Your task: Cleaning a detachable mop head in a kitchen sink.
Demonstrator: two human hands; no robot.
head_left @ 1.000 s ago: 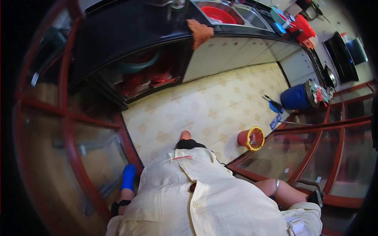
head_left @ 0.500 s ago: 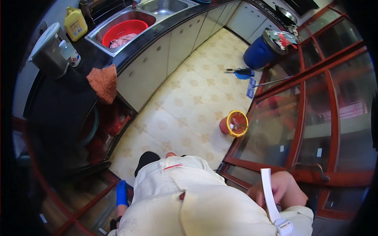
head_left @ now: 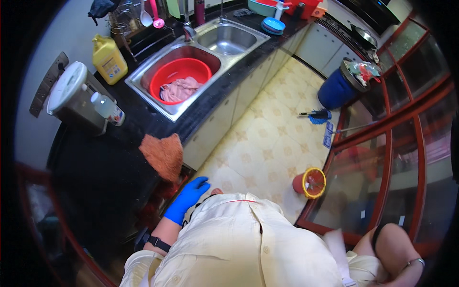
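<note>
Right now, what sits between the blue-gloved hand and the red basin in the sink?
In the head view, an orange cloth draped over the dark counter edge lies between the gloved left hand and the red basin.

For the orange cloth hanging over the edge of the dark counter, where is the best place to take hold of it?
Probably pinch the orange cloth at its lower hanging part, coming from the floor side. That part droops free past the counter edge, so fingers can close around it. The left hand, in a blue glove, is nearest, just below it.
</note>
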